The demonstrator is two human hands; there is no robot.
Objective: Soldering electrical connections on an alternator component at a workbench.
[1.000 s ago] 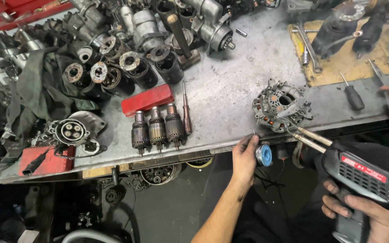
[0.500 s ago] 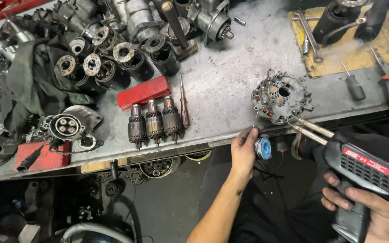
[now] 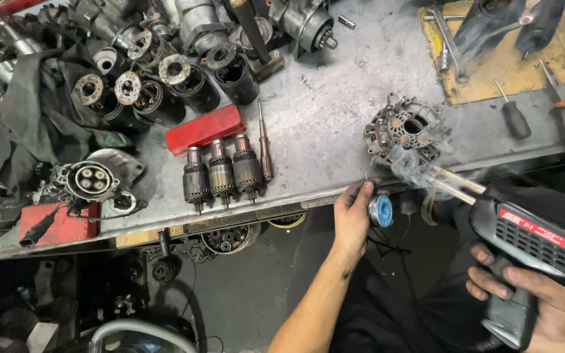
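My right hand is wrapped tight round the grip of a black soldering gun, its two prongs aimed toward ten o'clock at the round alternator rectifier, where smoke rises, so the tip seems hot. My left hand pinches a small blue solder spool at the bench edge, feeding thin wire upward to the joint. At nine o'clock, three armatures stand side by side below one red case.
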